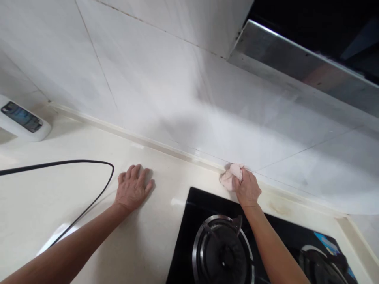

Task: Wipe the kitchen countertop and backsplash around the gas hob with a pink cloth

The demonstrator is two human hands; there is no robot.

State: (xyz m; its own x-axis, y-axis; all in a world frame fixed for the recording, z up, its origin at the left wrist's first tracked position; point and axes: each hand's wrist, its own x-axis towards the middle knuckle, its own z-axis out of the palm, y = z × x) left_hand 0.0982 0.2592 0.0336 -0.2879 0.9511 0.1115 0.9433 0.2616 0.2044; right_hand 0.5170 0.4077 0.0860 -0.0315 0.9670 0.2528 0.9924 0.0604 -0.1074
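Head view — right hand (248, 188) grip closed on pink cloth (230, 176); left hand (133, 188) flat, open on countertop (59, 205).

Pale pink cloth (228, 177), crumpled into a soft wad, bunched under the right grip (247, 188), pressed against the joint where tile backsplash (166, 98) meets counter (38, 197); one corner sticks out left of the grip.

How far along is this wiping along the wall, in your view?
Done: the cream countertop at far left looks unstained. In hand: the right hand presses a crumpled pink cloth against the white wall tile's lower edge; the left hand lies flat. Left: a yellowish-brown stain beside the black gas hob.
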